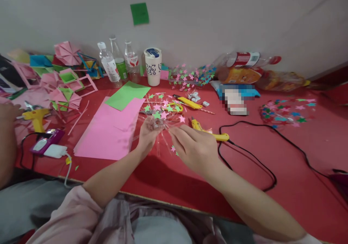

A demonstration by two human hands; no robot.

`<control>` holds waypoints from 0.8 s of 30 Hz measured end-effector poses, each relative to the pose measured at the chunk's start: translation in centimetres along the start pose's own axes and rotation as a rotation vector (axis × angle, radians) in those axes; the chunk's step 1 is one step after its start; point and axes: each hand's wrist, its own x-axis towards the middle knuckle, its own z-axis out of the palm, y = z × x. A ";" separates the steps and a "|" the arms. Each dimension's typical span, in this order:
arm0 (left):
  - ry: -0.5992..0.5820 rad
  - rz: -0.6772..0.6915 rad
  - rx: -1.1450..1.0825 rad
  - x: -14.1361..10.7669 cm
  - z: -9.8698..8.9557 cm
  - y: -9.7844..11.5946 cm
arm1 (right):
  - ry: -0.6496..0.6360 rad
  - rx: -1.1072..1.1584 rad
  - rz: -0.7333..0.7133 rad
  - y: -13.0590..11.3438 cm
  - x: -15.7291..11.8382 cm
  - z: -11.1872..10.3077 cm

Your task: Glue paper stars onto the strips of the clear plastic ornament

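A clear plastic piece cut into thin strips, with pink and green stars [157, 115] along them, is held up over the table. My left hand [148, 137] is closed around its clear middle. My right hand [195, 146] reaches in from the right, fingers bent together and pinching at one of the strips; the fingertips are partly hidden. Beyond the stars lie yellow-handled scissors [174, 108] and a yellow box cutter [190, 103]. A yellow glue gun [209, 131] rests just right of my right hand. Pink paper sheets [108, 131] and a green sheet [127, 95] are left of my left hand.
Bottles [109, 64] and a white cup [153, 68] stand by the wall. More starred plastic pieces [289, 111] lie right and at the back. A black cord [252, 153] loops across the right side. Folded paper shapes [66, 81] and another person's arm [7, 142] are left.
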 end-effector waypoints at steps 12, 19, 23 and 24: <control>-0.057 0.094 -0.027 -1.3 0.5 0.5 | -0.054 0.229 0.135 -0.5 0.1 -0.4; -0.084 0.119 0.012 -1.2 0.5 0.6 | 0.027 0.484 0.235 -0.9 0.1 0.0; -0.065 0.117 0.070 -1.3 0.5 0.5 | 0.082 0.422 0.198 -1.0 -0.1 0.3; -0.066 0.120 0.081 -1.3 0.5 0.5 | 0.096 0.404 0.158 -0.9 -0.1 0.4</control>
